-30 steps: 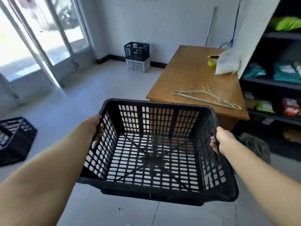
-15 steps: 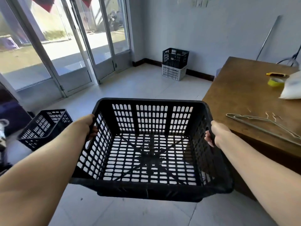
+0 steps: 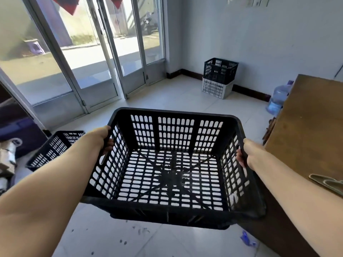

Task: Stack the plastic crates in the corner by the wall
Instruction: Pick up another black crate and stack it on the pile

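I hold a black slotted plastic crate [image 3: 172,115] in front of me, above the floor, its open top facing me. My left hand [image 3: 101,139] grips its left rim and my right hand [image 3: 247,154] grips its right rim. By the far wall a black crate [image 3: 220,70] sits on top of a white crate [image 3: 216,89]. Another black crate [image 3: 53,147] lies on the floor at the left, partly hidden behind my left arm.
A brown wooden table [image 3: 304,130] stands close on the right with wire hangers [image 3: 328,183] on it. A blue water jug [image 3: 277,99] sits by the wall beyond the table. Glass sliding doors [image 3: 89,52] fill the left side. Dark clutter [image 3: 13,138] lies at far left.
The view has swung left and moved forward: the stacked crates by the wall look nearer, the table has slid to the right edge. My grip on the crate is unchanged.
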